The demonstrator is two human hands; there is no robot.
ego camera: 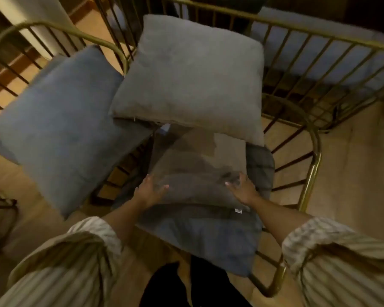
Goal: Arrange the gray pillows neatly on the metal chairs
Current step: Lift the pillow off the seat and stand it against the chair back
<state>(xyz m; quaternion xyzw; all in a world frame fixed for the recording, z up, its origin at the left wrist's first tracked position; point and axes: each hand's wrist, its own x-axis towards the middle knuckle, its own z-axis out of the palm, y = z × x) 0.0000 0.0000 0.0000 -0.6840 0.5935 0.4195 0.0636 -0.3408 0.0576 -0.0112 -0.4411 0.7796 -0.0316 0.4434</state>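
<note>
Gray pillows are seen across the middle of the frame. A large square pillow [191, 78] is propped upright against the backrest bars of a brass-coloured metal chair [313, 165] at upper centre. Below it, a second, darker pillow [200, 173] is seen on the seat, blurred so that its upper edge is hard to trace; a small white tag shows near its lower right corner. A bluish seat cushion [208, 244] lies under it, its far part covered by the pillows. At the left of the frame another bluish pillow [58, 129] is tilted against a neighbouring chair [60, 29], whose seat is hidden beneath it.

Both hands are laid on the darker pillow. The left hand [150, 191] is pressed against its left side and the right hand [242, 189] against its right, with the fingers of each spread apart and flat on the fabric, not closed around it. Striped sleeves are seen at the lower corners, cut off by the frame edge. A further railing and a pale cushion at upper right are only partly visible.
</note>
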